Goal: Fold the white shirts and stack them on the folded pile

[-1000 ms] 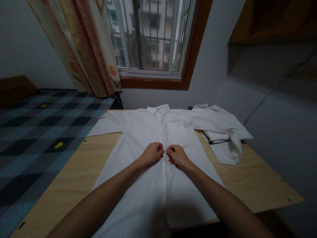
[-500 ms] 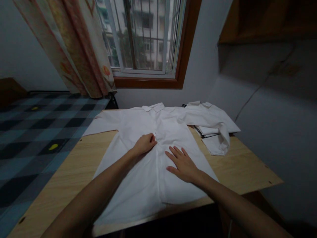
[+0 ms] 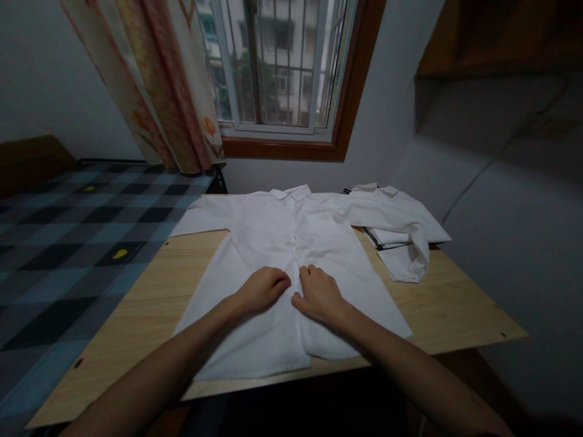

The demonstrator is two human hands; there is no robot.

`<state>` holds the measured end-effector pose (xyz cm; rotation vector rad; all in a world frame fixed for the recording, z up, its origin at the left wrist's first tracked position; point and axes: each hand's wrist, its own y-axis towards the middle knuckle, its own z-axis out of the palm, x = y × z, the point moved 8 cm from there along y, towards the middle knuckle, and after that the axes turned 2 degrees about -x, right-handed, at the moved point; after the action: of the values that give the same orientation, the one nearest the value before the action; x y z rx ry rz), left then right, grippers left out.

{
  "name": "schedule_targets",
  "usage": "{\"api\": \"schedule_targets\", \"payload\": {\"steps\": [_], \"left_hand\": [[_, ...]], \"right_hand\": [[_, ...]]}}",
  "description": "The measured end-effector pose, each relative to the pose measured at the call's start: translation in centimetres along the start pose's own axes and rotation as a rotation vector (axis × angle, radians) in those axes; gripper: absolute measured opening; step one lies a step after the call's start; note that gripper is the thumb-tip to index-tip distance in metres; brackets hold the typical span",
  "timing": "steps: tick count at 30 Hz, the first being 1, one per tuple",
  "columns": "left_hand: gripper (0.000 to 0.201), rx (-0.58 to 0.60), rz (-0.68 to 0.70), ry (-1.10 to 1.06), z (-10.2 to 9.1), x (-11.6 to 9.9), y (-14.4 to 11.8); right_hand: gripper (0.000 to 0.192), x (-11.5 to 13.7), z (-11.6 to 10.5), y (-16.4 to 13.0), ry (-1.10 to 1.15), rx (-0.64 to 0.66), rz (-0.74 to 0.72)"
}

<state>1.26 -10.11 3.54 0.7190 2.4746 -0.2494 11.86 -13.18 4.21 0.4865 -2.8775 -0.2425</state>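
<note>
A white collared shirt [image 3: 266, 227] lies face up, its front placket running down the middle and its sleeves spread to both sides. My left hand [image 3: 264, 289] is closed in a pinch at the left side of the placket, below the chest. Just across from it, my right hand [image 3: 320, 295] has its fingers bent down on the right placket edge, thumb toward the middle. The two hands are close but apart. Both sets of fingertips cover the cloth they grip, so the exact hold is partly hidden.
The shirt rests on a light wooden board [image 3: 460, 303]. Folded white garments [image 3: 401, 203] with dark edging are stacked at the back right, under the shirt's right sleeve. A checked bed [image 3: 150, 215] is at the left. Behind stand a curtain [image 3: 177, 91] and a barred window [image 3: 282, 67].
My left hand has moved down the placket, toward me. My right hand has moved left to the placket, its spread fingers now bent onto it. The camera view has shifted slightly.
</note>
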Motion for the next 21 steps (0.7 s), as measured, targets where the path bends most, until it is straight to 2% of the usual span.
{"api": "schedule_targets", "payload": {"steps": [4, 6, 9, 14, 17, 21], "left_hand": [[0.027, -0.009, -0.001, 0.039, 0.5, -0.3, -0.4], [0.024, -0.018, -0.037, 0.097, 0.8, -0.8, -0.5], [0.024, -0.025, -0.108, 0.180, 1.5, -1.6, -0.5], [0.017, -0.022, -0.171, 0.330, 2.1, -2.4, 0.3], [0.017, 0.001, -0.159, 0.383, 2.1, -2.6, 0.7], [0.019, 0.082, -0.161, 0.359, 2.5, -2.6, 0.8]], "right_hand": [[0.014, -1.1, 0.5, -0.2, 0.025, 0.055, 0.014], [0.009, -2.3, 0.6, -0.6, 0.155, 0.051, 0.041], [0.011, -4.5, 1.3, -0.9, 0.461, 0.029, 0.132], [0.010, -6.7, 4.1, -1.2, 0.927, 0.057, 0.326], [0.014, -6.9, 5.0, -1.5, 1.077, 0.048, 0.384], [0.017, -7.0, 5.4, -1.9, 1.140, 0.021, 0.423]]}}
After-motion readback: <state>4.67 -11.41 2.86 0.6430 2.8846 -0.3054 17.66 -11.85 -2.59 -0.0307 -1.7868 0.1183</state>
